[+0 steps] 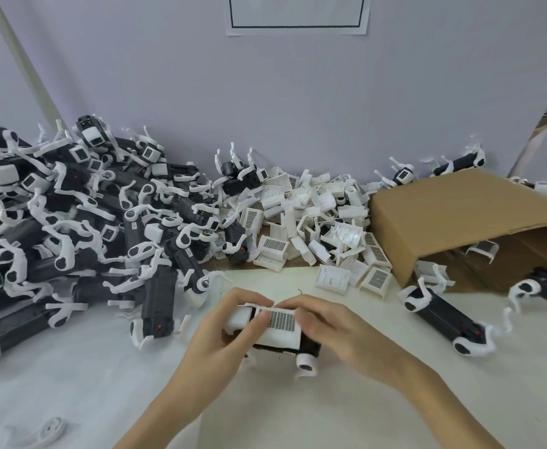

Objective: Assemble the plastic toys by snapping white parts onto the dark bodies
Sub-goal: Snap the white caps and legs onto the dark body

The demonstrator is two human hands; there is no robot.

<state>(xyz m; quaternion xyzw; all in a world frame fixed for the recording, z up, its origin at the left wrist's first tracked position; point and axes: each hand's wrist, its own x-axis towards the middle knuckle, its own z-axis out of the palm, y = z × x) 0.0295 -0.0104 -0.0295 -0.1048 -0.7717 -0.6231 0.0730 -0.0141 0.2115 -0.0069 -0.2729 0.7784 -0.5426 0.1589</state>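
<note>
Low in the middle of the head view, both hands hold one dark toy body (309, 346) with white legs. A white cover part (280, 324) with a grey grid patch lies on top of the body. My left hand (223, 332) grips the toy's left end, thumb pressing on the cover. My right hand (330, 328) grips the right end, fingers curled over the cover's far edge. A heap of loose white cover parts (324, 228) lies behind my hands. A big pile of dark toys with white legs (81, 222) fills the left.
An open cardboard box (466, 222) lies on its side at the right, with toys (447, 314) and white parts in front of its mouth. A loose white piece (50, 431) lies at the near left on the white table (298, 416). A grey wall (298, 102) closes the back.
</note>
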